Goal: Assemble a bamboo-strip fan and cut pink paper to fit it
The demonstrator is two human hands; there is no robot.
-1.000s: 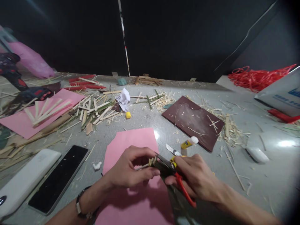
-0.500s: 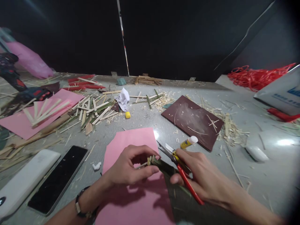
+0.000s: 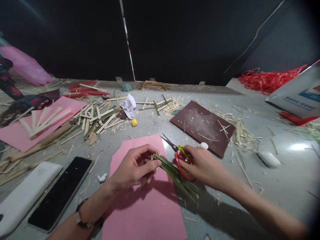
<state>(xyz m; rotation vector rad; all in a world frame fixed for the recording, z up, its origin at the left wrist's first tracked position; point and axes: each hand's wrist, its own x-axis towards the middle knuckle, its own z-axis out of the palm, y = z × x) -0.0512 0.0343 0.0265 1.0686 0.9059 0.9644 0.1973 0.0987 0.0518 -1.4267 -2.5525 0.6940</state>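
My left hand [image 3: 136, 166] is closed around one end of a bundle of thin green bamboo strips [image 3: 177, 176]. The strips fan out toward the lower right, over the edge of a pink paper sheet [image 3: 145, 213]. Scissors [image 3: 175, 148] with one red and one yellow handle are in my right hand [image 3: 200, 163], their blades pointing up and left beyond the bundle. The white end of a glue stick [image 3: 203, 145] shows behind my right hand; its body is hidden.
A dark red board [image 3: 200, 125] with shavings lies ahead. At left are a phone [image 3: 61, 193], a white device [image 3: 30, 196] and a heap of bamboo sticks [image 3: 100, 118]. A yellow cap [image 3: 134, 122], crumpled paper [image 3: 129, 105] and a white mouse [image 3: 269, 159] lie around.
My right hand has turned the scissors and shifted slightly up and left, so the red handle loop now faces me. The green strips are spread more visibly below it.
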